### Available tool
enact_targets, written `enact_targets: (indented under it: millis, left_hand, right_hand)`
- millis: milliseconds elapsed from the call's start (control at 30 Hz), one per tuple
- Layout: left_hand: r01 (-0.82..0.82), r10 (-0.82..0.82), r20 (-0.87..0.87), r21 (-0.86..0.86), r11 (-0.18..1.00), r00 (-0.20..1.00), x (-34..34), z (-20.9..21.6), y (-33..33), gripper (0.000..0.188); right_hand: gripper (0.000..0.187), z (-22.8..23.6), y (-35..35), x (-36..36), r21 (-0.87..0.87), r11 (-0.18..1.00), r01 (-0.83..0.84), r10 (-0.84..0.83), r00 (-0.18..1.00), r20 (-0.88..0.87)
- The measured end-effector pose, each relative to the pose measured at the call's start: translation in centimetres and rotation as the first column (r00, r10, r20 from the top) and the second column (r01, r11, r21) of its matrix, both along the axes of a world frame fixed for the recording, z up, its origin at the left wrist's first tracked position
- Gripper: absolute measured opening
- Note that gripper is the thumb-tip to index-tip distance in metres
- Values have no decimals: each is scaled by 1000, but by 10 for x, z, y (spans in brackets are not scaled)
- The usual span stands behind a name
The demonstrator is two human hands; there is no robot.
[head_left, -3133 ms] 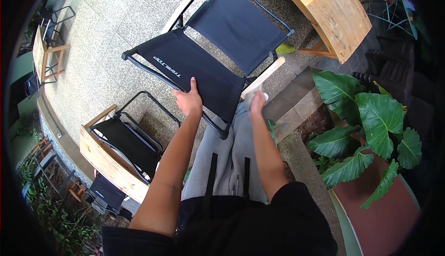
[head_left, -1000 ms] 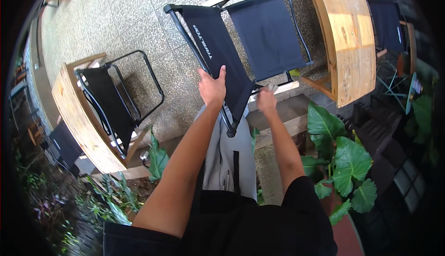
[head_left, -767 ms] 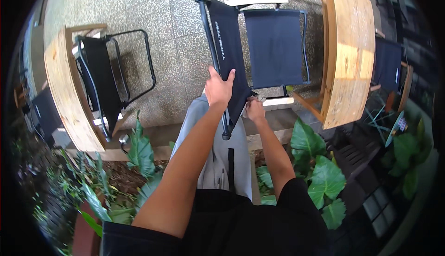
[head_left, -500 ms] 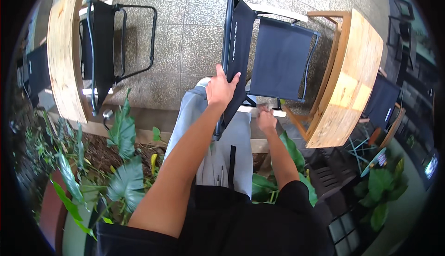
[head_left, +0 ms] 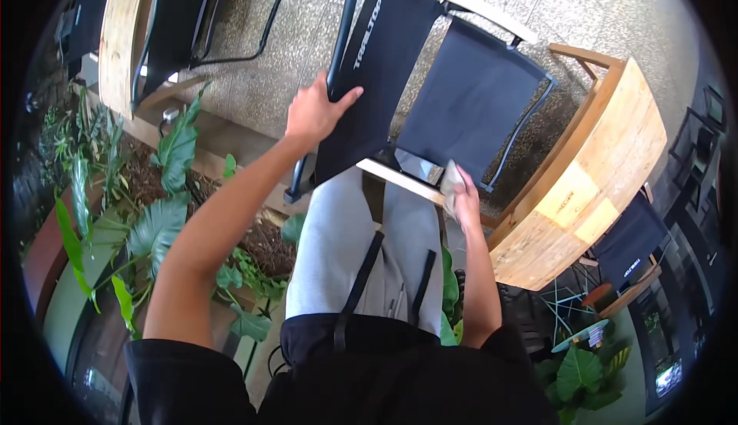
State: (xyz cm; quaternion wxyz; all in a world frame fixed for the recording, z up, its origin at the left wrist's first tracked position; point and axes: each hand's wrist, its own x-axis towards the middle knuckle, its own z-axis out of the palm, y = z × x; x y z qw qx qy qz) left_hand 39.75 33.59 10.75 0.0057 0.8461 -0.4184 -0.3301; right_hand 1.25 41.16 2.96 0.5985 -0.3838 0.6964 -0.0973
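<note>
The left hand [head_left: 317,111] is clasping the chair backrest [head_left: 382,67] while, to its right, the right hand [head_left: 464,200] is holding a cloth [head_left: 450,182] against the armrest [head_left: 403,181], wiping seemingly unfinished.

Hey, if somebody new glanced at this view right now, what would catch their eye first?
Probably the black fabric chair at upper centre, with the left hand gripping its backrest frame and the right hand holding a pale cloth at the near wooden armrest. Next might come the sunlit wooden table on the right, then the big green leaves at lower left.
</note>
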Motion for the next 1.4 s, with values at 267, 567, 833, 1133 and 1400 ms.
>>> enact_targets:
  millis: [267,567,833,1133,1400]
  left_hand:
    - [7,-11,-81,-45,999,997,-6,-4,-8,73]
    - [-26,8,-182,-99,995,983,0,-5,-1,70]
    - [0,-19,-189,-101,995,982,-1,-2,-1,70]
    - [-34,0,-242,-135,990,970,-7,5,-7,50]
    - [-26,-12,-232,-160,987,973,-11,9,-11,52]
  right_hand:
    - [37,-56,-25,95,-19,643,-766,763,638,102]
    - [37,-78,-8,112,-96,620,-779,762,569,309]
    - [40,-68,-34,99,-101,411,-906,885,370,282]
    - [30,-89,-16,122,-111,676,-729,710,603,364]
    - [31,-85,-22,121,-115,543,-832,823,499,272]
